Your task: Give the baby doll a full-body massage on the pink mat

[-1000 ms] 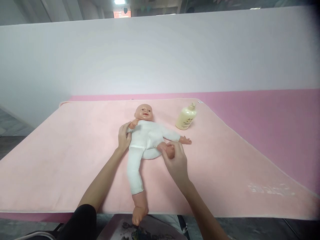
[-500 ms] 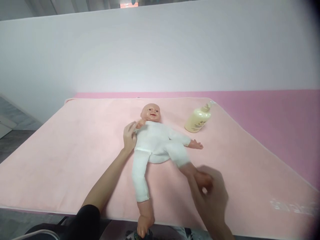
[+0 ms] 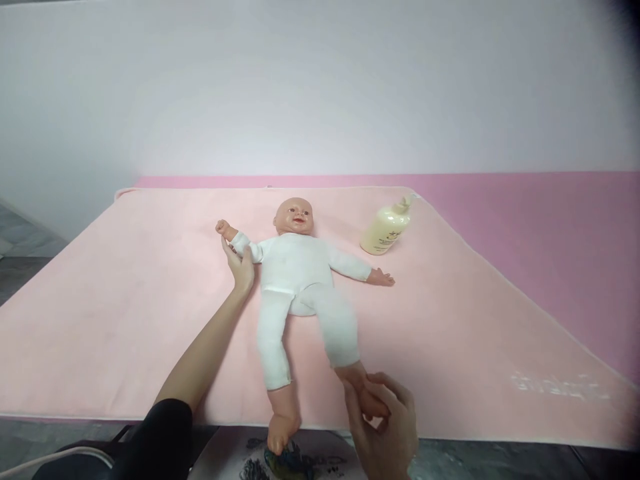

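A baby doll (image 3: 299, 263) in a white cloth suit lies on its back on a pink towel (image 3: 165, 320), head toward the wall. My left hand (image 3: 240, 265) is closed around the doll's arm on the left, just below its raised fist (image 3: 227, 229). With fingers and thumb my right hand (image 3: 387, 427) grips the doll's foot (image 3: 373, 400) on the right; part of that foot is hidden behind the fingers. The doll's other foot (image 3: 283, 430) hangs past the towel's front edge. Its other arm (image 3: 357, 268) is stretched out to the right.
A pale yellow pump bottle (image 3: 384, 230) stands on the towel, right of the doll's head. Behind the towel is a white wall (image 3: 320, 93), with a pink surface (image 3: 525, 220) showing at the back and right. White lettering (image 3: 560, 385) marks the towel's right front.
My left hand has drawn the doll's arm outward and up from its chest. My right hand, still holding the foot, has brought that leg inward and toward me, straighter. The view has tilted slightly downward.
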`<state>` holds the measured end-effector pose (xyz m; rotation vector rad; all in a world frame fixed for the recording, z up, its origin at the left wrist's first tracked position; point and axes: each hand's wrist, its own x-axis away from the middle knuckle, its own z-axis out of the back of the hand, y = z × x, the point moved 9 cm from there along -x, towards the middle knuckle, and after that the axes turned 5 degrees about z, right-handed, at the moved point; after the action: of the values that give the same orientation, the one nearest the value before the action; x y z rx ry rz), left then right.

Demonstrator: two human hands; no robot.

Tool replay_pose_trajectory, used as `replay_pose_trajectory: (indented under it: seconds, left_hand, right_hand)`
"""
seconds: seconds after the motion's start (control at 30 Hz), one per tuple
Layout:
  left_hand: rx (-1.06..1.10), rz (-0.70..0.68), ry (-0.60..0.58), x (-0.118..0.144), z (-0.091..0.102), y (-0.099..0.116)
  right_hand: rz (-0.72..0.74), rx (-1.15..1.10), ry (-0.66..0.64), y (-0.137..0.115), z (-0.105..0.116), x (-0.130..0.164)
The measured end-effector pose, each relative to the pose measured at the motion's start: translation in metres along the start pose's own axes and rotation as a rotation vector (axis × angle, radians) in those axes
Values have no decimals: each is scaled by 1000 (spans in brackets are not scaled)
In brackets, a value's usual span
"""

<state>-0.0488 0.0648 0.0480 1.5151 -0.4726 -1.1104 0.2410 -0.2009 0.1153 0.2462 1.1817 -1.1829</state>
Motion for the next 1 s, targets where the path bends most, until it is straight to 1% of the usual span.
replay_pose_trajectory:
  seconds: [0.03,0.1,0.17,0.23,0.27,0.3,0.37,0.4,0.47,0.53,0.6,0.67,0.73,0.8,0.87,0.9,0.97,1.0]
  left_hand:
    - [11,4,11,0,1,0]
    - [1,-40,0,2,0,7]
    - [-86,-187,-113,8,-12,22]
    - [-189,-342,-255,18,-27,35]
    - [-225,-394,-306,22,-32,39]
    - [-245,-422,-332,25,-35,41]
    - [-249,-416,-320,24,-33,42]
    - [-243,-394,-302,23,-31,41]
    - [-226,-348,-278,20,-28,40]
    - [-186,-297,-247,16,-24,37]
    - [-117,-224,-194,11,-18,30]
    - [-33,-121,-126,6,-11,19]
    - [43,-21,-47,2,-3,9]
    - [79,23,20,3,4,5]
    - [60,-19,37,5,6,12]
    - [31,-70,17,8,4,18]
    - [-56,-209,-73,15,-5,34]
    - [-105,-279,-134,20,-11,41]
  right_hand:
    - [-4,10,-7,0,4,5]
    - [12,37,-6,3,6,3]
    - [48,69,15,9,1,-15]
    - [66,95,-11,18,-18,-39]
    - [63,129,-48,23,-32,-52]
    - [68,160,-81,27,-46,-63]
    - [49,141,-72,31,-64,-80]
    - [27,121,-67,33,-69,-84]
    - [3,91,-42,30,-67,-83]
    - [42,81,-15,19,-52,-68]
    - [103,62,7,4,-30,-44]
    - [93,35,20,-2,-10,-17]
    - [72,16,-2,-5,1,2]
    - [61,12,10,-5,6,4]
    - [66,7,60,-4,3,-11]
    - [74,-5,79,-3,-2,-23]
    - [73,-12,44,1,-23,-49]
    - [39,-20,-13,6,-38,-62]
